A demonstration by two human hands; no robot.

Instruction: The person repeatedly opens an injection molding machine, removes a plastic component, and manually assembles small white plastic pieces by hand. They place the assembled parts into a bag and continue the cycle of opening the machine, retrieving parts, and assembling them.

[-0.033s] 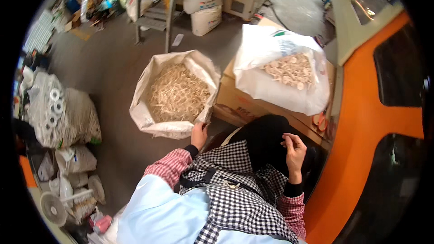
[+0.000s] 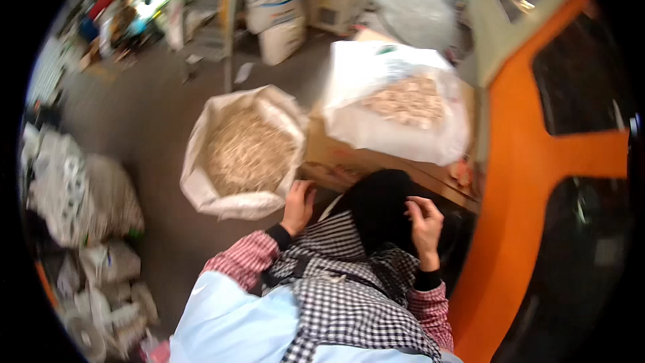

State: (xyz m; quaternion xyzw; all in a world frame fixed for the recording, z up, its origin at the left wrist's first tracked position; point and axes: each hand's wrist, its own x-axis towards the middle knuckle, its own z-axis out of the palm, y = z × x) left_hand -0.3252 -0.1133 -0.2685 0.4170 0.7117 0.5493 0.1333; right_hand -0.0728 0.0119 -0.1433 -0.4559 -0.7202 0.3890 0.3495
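Your loosely curled left hand (image 2: 296, 210) has shifted rightward against the open white woven sack (image 2: 250, 206) of thin beige strips (image 2: 247, 153) on the floor, its hold unclear, leaving 1 seemingly empty, loosely bent right hand (image 2: 426, 227) free beside your black-trousered leg (image 2: 377, 196).

Head-worn fisheye view, downward over near fingers (image 2: 427, 209) and farther floor (image 2: 158, 117).

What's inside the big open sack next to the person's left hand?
A pile of thin, straw-coloured bits lies inside the open sack. Only its top shows; it covers whatever is underneath, and the sack's bottom is hidden too.
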